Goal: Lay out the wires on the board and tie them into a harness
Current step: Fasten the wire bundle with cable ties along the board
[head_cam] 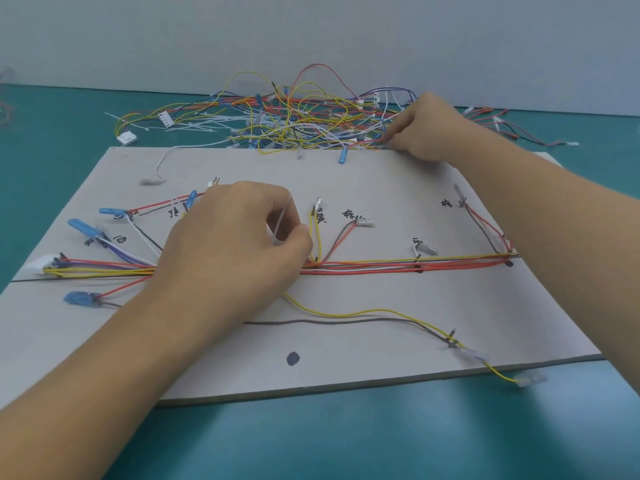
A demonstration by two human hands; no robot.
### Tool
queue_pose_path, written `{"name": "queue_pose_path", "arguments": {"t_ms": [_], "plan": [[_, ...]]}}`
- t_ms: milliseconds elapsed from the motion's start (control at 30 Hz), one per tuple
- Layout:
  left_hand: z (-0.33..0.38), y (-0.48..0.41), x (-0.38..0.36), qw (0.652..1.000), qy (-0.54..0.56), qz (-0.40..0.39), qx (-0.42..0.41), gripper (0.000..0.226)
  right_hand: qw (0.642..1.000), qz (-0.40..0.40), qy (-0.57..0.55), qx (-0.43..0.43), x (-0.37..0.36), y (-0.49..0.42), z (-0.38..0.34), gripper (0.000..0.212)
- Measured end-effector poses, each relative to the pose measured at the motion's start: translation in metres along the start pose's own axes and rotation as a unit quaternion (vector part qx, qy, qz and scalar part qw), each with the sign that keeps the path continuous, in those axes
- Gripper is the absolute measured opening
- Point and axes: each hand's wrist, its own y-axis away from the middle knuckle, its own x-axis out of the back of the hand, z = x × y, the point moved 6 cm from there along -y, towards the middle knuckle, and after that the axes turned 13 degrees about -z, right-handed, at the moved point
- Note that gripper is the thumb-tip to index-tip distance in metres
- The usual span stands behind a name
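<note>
A grey board lies on the teal table, with a bundle of red, yellow, white and purple wires laid across its middle and branches fanning out to blue and white connectors. My left hand rests over the bundle and pinches a thin white cable tie between thumb and fingers. At the board's far edge my right hand reaches into a tangled pile of loose wires and pinches a wire there. A loose yellow wire and a dark wire trail across the board's near half.
White cable ties and a white plug lie behind the board at the left. More red and black leads lie at the far right. A dark dot marks the near board. A grey wall stands behind.
</note>
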Motion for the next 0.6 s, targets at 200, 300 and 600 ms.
{"name": "queue_pose_path", "arguments": {"t_ms": [200,300,600], "plan": [[-0.002,0.0,0.0,1.0,0.003,-0.004,0.003,0.023,0.999,0.005,0.035,-0.025,0.001,-0.008,-0.003,0.017],[-0.002,0.0,0.0,1.0,0.005,-0.008,0.001,0.023,0.997,0.009,0.065,-0.036,0.004,-0.011,-0.002,0.016],[-0.002,0.001,-0.001,1.0,0.008,-0.01,0.003,0.022,0.998,-0.021,0.051,-0.027,0.005,-0.007,0.001,0.017]]}}
